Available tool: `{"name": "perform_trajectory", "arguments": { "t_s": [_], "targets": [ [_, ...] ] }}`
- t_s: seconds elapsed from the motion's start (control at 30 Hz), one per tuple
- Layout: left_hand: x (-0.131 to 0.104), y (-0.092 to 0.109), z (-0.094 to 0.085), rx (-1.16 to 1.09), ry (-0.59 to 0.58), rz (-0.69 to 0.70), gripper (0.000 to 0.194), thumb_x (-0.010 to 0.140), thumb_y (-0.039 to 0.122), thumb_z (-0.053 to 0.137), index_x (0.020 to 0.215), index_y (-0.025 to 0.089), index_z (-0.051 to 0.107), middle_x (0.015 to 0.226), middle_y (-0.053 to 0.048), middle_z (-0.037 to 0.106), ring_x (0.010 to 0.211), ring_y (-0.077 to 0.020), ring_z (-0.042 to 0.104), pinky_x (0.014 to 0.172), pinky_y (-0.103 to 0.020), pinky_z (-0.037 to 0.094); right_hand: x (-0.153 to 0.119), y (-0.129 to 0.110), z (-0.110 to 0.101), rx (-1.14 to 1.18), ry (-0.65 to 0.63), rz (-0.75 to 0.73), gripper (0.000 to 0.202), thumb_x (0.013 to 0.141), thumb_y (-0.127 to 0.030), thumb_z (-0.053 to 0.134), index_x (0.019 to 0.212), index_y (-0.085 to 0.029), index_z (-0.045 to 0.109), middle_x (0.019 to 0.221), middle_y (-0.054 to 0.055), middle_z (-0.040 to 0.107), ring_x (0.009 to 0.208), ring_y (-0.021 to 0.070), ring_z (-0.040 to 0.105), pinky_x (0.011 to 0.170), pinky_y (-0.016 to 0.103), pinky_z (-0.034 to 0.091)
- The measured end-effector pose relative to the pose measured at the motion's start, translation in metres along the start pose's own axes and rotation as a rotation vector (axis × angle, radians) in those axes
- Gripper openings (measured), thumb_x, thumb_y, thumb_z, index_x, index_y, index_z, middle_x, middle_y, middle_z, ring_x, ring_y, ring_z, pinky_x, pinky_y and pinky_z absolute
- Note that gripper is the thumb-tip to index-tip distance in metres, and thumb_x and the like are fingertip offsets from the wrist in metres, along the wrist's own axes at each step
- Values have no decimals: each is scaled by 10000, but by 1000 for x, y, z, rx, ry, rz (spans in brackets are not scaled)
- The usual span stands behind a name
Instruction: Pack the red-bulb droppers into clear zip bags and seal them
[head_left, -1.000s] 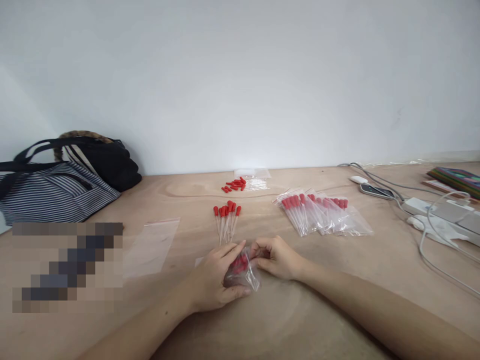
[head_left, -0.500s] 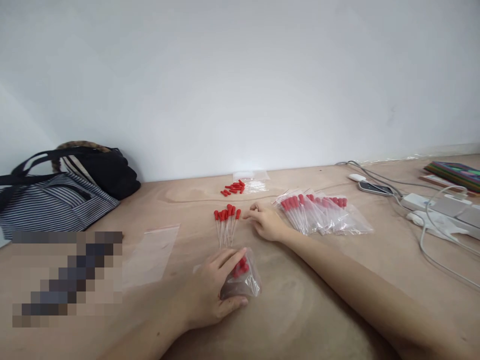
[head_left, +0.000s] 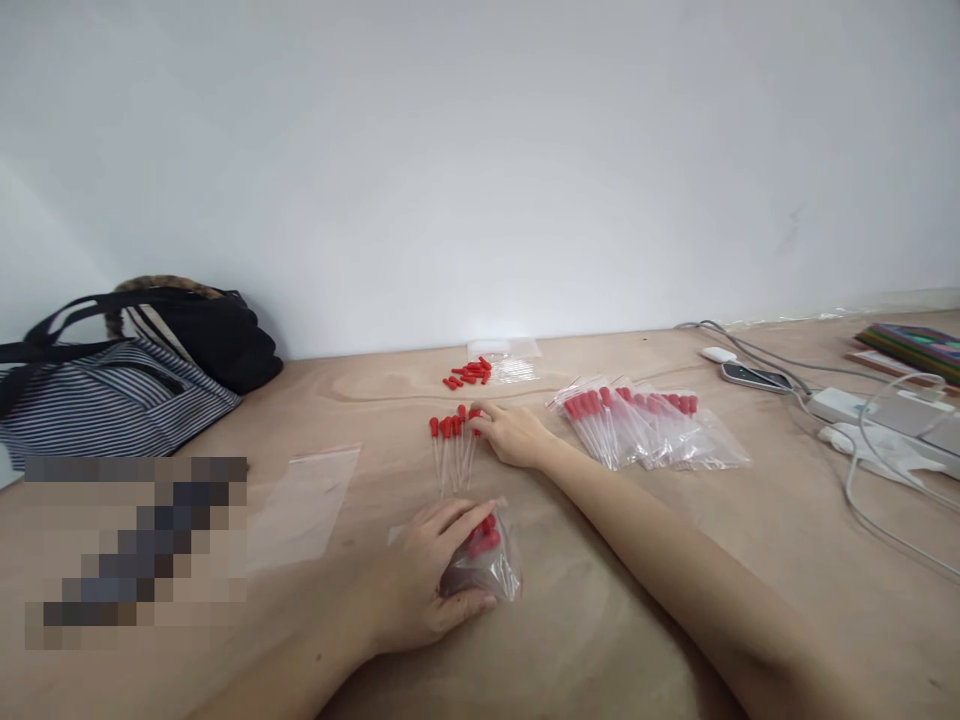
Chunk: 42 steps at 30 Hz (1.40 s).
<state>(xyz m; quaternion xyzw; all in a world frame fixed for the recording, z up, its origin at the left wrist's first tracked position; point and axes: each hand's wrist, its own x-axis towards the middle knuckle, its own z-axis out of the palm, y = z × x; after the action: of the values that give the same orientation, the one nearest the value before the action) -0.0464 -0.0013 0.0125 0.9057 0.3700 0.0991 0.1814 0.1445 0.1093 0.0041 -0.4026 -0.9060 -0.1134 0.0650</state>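
My left hand (head_left: 442,565) is closed round a clear plastic bag (head_left: 499,570) with red-bulbed pieces inside, low in the middle of the view. Beyond it lies a group of glass droppers with red bulbs (head_left: 448,428), their thin tubes pointing toward me. At the right side of that group, the fingertips of my right hand (head_left: 506,432) are pinched on the red bulb of one dropper. To the right, several bagged droppers (head_left: 652,425) overlap in a fan. Loose red bulbs (head_left: 469,375) lie near the wall beside a bag of thin clear tubes (head_left: 514,370).
A flat plastic bag (head_left: 311,500) lies left of my left hand. Farther left are a striped bag (head_left: 135,400) and a blurred-out dark object (head_left: 139,550). At the right are a phone (head_left: 756,377), a power strip (head_left: 832,403), cables and colourful books (head_left: 919,350).
My right hand has moved left, and its fingers have closed on the rightmost dropper's bulb. My left hand stays on the bag.
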Motion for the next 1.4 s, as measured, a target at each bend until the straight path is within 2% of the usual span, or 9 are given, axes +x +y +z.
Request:
{"name": "perform_trajectory", "arguments": {
  "t_s": [0.1, 0.27, 0.47, 0.73, 0.87, 0.97, 1.13, 1.23, 1.4],
  "targets": [
    [0, -1, 0, -5, 2, -5, 706, 718, 393, 615, 1327, 283, 275, 1263, -71, 440, 1133, -286, 431, 942, -457, 373, -6, 5, -2, -22, -14, -47, 322, 840, -124, 356, 1133, -190, 472, 1236, 78, 451, 976, 190, 522, 708, 282, 444],
    [0, 0, 0, -12, 8, 8, 709, 714, 387, 616, 1326, 293, 271, 1264, -68, 439, 1139, -286, 424, 949, -461, 365, -12, 12, -5, -46, -55, -83, 244, 840, -107, 385, 1025, -178, 527, 1090, 74, 553, 916, 171, 542, 660, 253, 417],
    [0, -2, 1, -8, 20, 27, 707, 718, 412, 609, 1327, 280, 275, 1257, -73, 452, 1131, -292, 433, 940, -464, 374, -22, 24, -12, -88, -85, -99, 183, 875, -165, 388, 957, -168, 552, 926, 66, 584, 824, 165, 540, 616, 247, 374],
    [2, 9, -8, -10, -34, -30, 692, 710, 364, 627, 1313, 256, 305, 1268, -90, 449, 1147, -290, 425, 944, -471, 369, -27, 29, -17, -127, -103, -165, 137, 840, -266, 494, 896, -174, 578, 1037, 84, 557, 934, 206, 475, 738, 308, 333],
    [2, 7, -6, -9, -14, -14, 704, 705, 389, 628, 1314, 230, 313, 1264, -100, 455, 1140, -294, 434, 949, -466, 370, -50, 25, -25, -120, -106, -127, 137, 864, -173, 420, 916, -142, 543, 970, 90, 583, 899, 199, 486, 751, 315, 317],
    [1, 6, -5, 3, -3, -33, 707, 710, 408, 621, 1317, 216, 313, 1279, -107, 444, 1158, -307, 416, 954, -477, 364, -82, 25, -36, -38, -138, -28, 179, 877, -104, 342, 864, -143, 516, 816, 55, 599, 734, 158, 507, 730, 293, 319],
    [2, 8, -7, 23, -39, -56, 689, 738, 418, 592, 1326, 219, 293, 1300, -105, 428, 1171, -288, 409, 967, -461, 354, -127, 21, -46, 89, -139, 65, 160, 887, -151, 347, 801, -175, 480, 766, 19, 584, 652, 146, 495, 681, 270, 325],
    [3, 7, -5, 19, -29, -56, 704, 737, 411, 593, 1334, 214, 278, 1308, -100, 417, 1178, -288, 402, 971, -456, 353, -136, 10, -43, 104, -117, 81, 134, 886, -180, 366, 797, -182, 466, 796, 19, 586, 673, 156, 512, 653, 266, 321],
    [5, 7, -3, 20, -41, -72, 706, 733, 407, 593, 1331, 186, 290, 1305, -113, 422, 1178, -299, 399, 968, -468, 351, -133, -5, -38, 79, -69, 50, 108, 874, -188, 403, 778, -185, 452, 788, 18, 586, 693, 163, 528, 617, 255, 307]
  ]
}}
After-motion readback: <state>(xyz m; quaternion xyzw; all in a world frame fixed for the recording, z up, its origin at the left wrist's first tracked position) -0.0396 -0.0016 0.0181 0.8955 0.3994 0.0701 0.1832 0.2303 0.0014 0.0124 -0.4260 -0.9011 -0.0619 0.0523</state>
